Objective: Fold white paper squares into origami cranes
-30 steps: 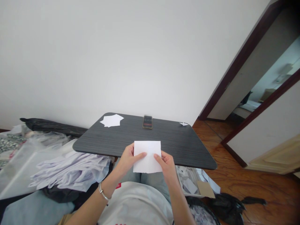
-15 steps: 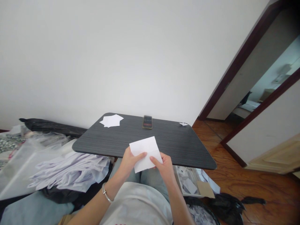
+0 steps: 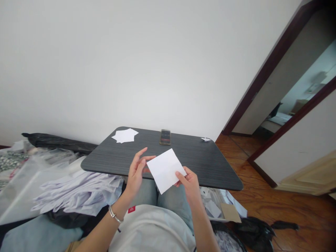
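Observation:
A white square sheet of paper is held over the near edge of the dark table. My right hand pinches its right corner, thumb on top and fingers beneath. At the paper's left side, my left hand has its fingers spread, some of them reaching behind or beside the left corner; whether they touch it I cannot tell. Several white paper sheets lie fanned at the table's far left. A small folded white paper piece sits at the far right.
A phone lies near the table's back edge by the wall. On the left are piled white cloth and plastic wrapping. A box of papers, a cardboard piece and black bags are below on the right.
My left hand has let go of the paper, moved left and spread its fingers. The paper has turned and now hangs from my right hand's pinch at its right corner.

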The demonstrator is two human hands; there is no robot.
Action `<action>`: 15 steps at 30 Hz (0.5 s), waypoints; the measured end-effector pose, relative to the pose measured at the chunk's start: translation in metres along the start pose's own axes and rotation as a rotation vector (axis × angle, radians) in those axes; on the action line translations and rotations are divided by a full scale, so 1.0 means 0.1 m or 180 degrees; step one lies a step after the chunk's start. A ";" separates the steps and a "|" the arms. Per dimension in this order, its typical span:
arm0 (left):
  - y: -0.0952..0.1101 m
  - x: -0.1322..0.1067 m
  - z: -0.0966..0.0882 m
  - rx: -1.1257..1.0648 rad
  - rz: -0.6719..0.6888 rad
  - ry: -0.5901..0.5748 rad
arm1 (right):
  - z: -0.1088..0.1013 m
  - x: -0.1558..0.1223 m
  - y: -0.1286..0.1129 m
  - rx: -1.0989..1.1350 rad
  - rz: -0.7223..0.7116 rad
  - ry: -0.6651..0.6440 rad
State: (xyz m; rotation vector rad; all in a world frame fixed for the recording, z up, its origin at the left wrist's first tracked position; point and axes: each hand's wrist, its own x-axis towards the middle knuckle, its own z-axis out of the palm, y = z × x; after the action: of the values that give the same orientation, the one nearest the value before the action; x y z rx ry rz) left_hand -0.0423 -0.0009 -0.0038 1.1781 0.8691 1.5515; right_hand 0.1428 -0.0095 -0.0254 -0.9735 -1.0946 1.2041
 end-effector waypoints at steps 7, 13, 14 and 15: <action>0.06 0.08 -0.18 0.1533 0.0852 -0.1018 | -0.02 0.00 -0.03 -0.0012 0.0007 0.0032; 0.07 0.09 -0.14 0.1481 0.0878 -0.0970 | -0.02 -0.01 -0.05 0.0355 -0.0146 -0.0003; 0.05 0.09 -0.14 0.1388 0.0800 -0.0896 | -0.03 -0.02 -0.05 0.0432 -0.0216 -0.0001; 0.04 0.09 -0.14 0.1301 0.0719 -0.0840 | -0.04 -0.02 -0.06 0.0475 -0.0290 -0.0028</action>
State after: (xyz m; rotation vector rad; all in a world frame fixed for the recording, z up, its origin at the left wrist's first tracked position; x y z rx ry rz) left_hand -0.0575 0.0063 -0.0012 1.7840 0.9242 1.3846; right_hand 0.1478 -0.0126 -0.0207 -0.7969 -1.0296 1.1985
